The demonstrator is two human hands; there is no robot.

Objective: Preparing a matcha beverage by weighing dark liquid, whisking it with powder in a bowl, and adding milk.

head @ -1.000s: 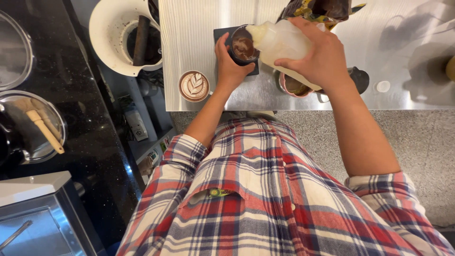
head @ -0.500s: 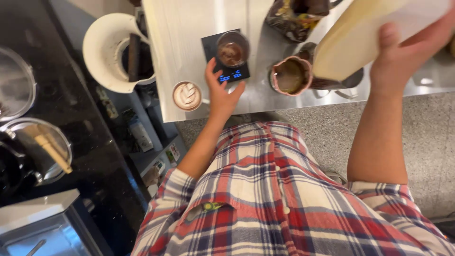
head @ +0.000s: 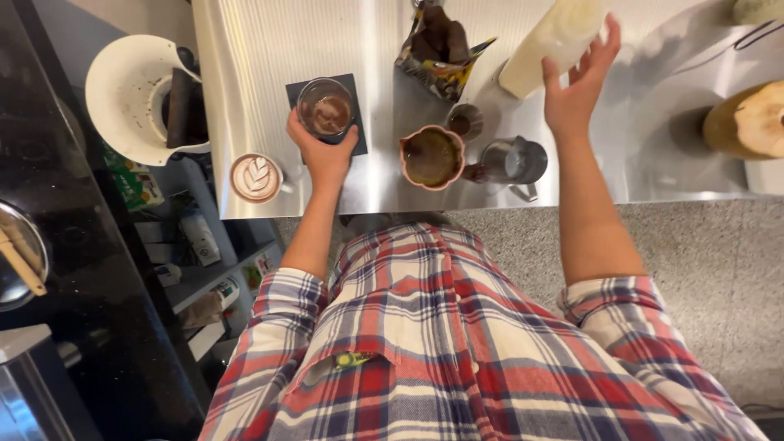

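**Glass gripped, bottle barely touched**

While the left hand (head: 322, 155) wraps a glass of brown drink (head: 325, 108) on a dark scale (head: 356, 139), the right hand (head: 576, 86), fingers spread, touches a milk bottle (head: 549, 45) cut off by the top edge.

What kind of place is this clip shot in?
Most likely a cafe or coffee bar work counter. A steel counter carries a cup with latte art, a small metal milk pitcher and a dark scale under the glass in the left hand.
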